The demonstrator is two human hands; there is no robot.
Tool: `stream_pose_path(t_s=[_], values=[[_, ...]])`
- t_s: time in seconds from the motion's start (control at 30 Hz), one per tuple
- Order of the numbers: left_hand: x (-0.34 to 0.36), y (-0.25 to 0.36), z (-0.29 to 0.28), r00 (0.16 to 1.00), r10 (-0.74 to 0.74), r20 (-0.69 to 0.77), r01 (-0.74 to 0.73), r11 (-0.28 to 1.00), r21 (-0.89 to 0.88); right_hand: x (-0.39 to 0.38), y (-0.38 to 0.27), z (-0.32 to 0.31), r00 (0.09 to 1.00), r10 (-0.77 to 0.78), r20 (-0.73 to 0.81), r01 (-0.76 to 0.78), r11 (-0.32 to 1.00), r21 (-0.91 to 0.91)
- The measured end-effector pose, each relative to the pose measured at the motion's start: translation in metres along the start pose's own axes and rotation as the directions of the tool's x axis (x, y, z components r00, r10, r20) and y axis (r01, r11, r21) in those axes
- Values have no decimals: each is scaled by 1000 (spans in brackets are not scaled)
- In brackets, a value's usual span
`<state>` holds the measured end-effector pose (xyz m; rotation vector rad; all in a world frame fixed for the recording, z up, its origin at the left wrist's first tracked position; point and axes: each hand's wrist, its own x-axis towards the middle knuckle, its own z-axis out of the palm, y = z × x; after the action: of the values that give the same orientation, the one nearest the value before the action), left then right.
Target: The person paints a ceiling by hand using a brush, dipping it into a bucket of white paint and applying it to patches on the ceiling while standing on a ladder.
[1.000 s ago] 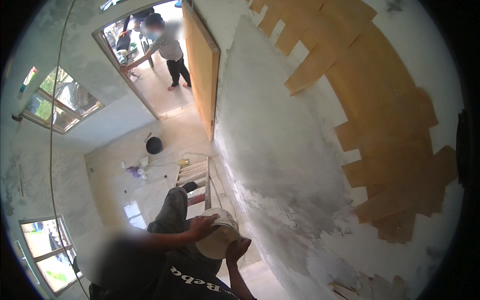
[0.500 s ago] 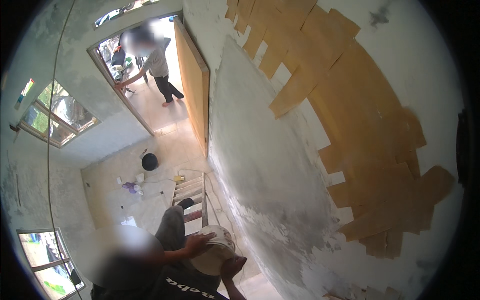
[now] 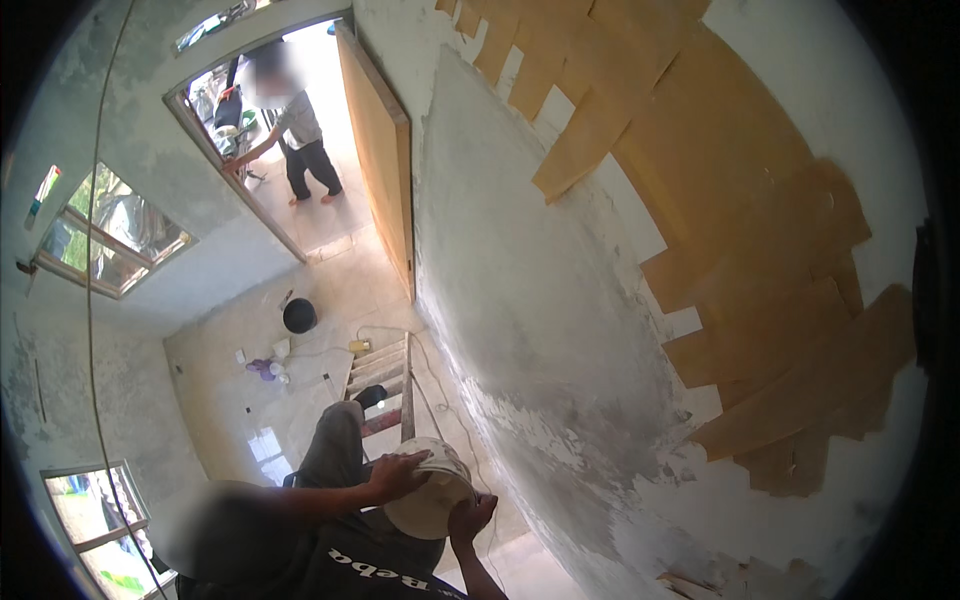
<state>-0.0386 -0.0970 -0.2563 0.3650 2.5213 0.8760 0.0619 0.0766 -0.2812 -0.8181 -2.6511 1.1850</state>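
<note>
My left hand [image 3: 398,472] is closed on the rim of a pale bucket [image 3: 420,515], which is tilted and smeared with whitish material. My right hand [image 3: 472,515] grips the bucket's right side. The bucket is held in front of my dark shirt and raised leg. My dark-clad foot [image 3: 370,396] is on a rung of the wooden ladder [image 3: 406,350] below me. The inside of the bucket is partly visible; I cannot make out what it contains.
The wall [image 3: 530,300] on my right has patchy plaster and brown sheets [image 3: 740,240]. A person [image 3: 305,145] stands in the doorway by an open wooden door [image 3: 375,150]. The floor holds a black bucket [image 3: 299,316], small items and cords. A cable [image 3: 92,250] hangs at left.
The view has dipped and come partly back up. The person in the doorway has shifted their legs. Both my hands remain on the bucket.
</note>
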Motion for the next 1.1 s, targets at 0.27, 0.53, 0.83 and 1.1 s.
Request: stream_pose_path(t_s=[0.27, 0.53, 0.83, 1.1], values=[[5, 10, -27, 991, -29, 127, 28, 1000, 10, -3, -15, 2, 990, 95, -101, -91, 995, 42], [-7, -9, -7, 996, 84, -43, -86, 995, -47, -21, -6, 12, 988, 68, -139, -66, 998, 20], [-7, -4, -9, 992, 61, -107, -71, 993, -92, -27, 17, 24, 991, 113, -75, -115, 993, -26], [-7, -5, -14, 997, 62, -52, -66, 993, -93, -21, -13, 10, 968, -27, -250, 9, 997, -72]])
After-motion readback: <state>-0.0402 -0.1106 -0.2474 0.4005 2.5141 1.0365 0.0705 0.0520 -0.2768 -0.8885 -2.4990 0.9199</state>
